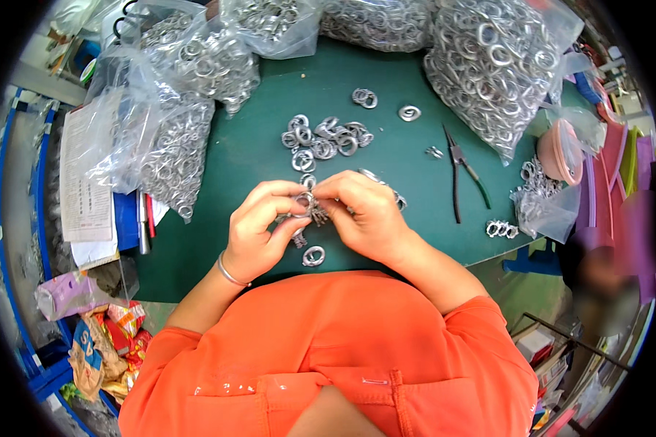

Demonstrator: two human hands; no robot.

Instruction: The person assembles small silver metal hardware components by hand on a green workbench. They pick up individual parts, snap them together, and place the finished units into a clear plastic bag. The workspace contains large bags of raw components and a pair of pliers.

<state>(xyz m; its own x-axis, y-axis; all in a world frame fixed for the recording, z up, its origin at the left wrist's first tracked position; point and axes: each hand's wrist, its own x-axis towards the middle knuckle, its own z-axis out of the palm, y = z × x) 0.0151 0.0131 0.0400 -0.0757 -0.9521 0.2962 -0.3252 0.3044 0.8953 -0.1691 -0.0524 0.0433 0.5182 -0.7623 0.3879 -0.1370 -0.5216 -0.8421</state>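
Above the near part of the green table, my left hand (260, 224) pinches a silver metal ring (304, 203) between thumb and fingers. From the other side, my right hand (364, 216) closes its fingertips on the same ring and a cluster of small silver pieces under it; their exact form is partly hidden. A loose silver ring (313, 256) lies just below the hands. Beyond them is a loose pile of silver rings (324, 148). Some more metal parts show partly behind my right hand.
Bulging clear bags of metal rings (488, 65) line the table's (408, 167) far edge and left side. Pliers (459, 164) with dark and green handles lie right of centre. At the right edge stand a pink cup (559, 151) and a small bag of parts (550, 207).
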